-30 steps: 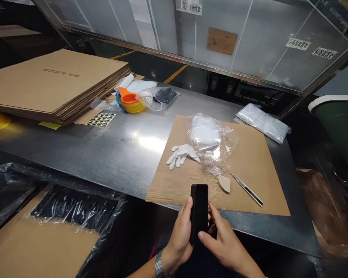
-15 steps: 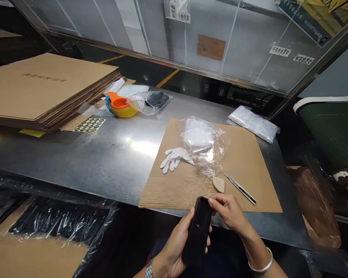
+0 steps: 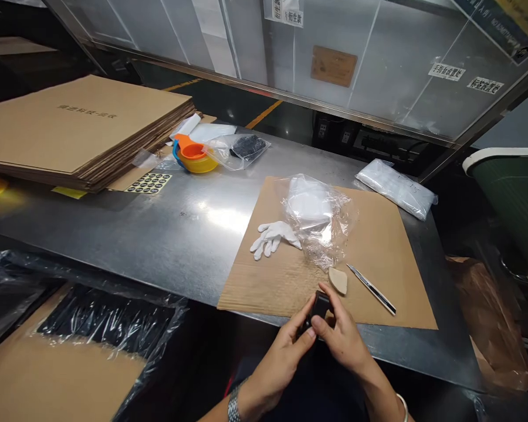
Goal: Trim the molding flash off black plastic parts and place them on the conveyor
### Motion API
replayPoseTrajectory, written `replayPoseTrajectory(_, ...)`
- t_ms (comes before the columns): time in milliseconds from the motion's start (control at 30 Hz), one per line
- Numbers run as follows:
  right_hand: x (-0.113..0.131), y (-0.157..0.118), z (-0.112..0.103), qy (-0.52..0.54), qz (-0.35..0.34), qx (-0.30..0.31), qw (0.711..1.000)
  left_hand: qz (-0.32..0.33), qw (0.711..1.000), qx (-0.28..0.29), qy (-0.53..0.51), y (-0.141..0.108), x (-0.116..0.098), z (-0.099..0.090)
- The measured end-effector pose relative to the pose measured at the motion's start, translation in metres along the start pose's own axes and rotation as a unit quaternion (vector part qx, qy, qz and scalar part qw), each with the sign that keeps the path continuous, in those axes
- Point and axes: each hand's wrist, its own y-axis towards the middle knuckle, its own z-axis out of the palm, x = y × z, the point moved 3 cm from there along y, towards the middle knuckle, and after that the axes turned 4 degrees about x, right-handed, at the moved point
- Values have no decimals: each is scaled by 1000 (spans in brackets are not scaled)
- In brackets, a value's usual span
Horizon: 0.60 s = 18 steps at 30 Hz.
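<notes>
A black, hollow, box-shaped part (image 3: 320, 303) is held between my two hands at the front edge of the table, tilted so that its end faces up. My left hand (image 3: 290, 343) is closed round its left side, thumb on the near face. On the other side my right hand (image 3: 341, 331) grips it too, with the thumb pressed near the left thumb. Most of the part is hidden by the fingers. Just beyond the hands lie a beige wedge-shaped pad (image 3: 338, 281) and a slim craft knife (image 3: 372, 289) on a cardboard sheet (image 3: 264, 287).
A white glove (image 3: 273, 237) and a clear plastic bag (image 3: 321, 217) lie on the cardboard. Stacked cardboard (image 3: 88, 123), a sticker sheet (image 3: 149, 183), orange and yellow cups (image 3: 197, 158) and a bagged dark item (image 3: 247, 146) are leftward. A plastic-wrapped pack (image 3: 396, 187) lies back right.
The black part has turned from lying lengthwise to end-up. My right hand has shifted from pinching its far edge to gripping its side. The view has swung slightly left.
</notes>
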Motion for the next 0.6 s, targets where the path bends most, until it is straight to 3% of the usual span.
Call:
replayPoseTrajectory(133,0,-3,3,156,59,-53,985,-33,998,56,16,-5,0,0)
replayPoseTrajectory(267,1,-2,5,238,79,-67,966,-59,997,47,24,-10,-3,1)
replayPoseTrajectory(600,-2,-4,3,127,71,-109,983,-122,987,76,-73,-20,0,10)
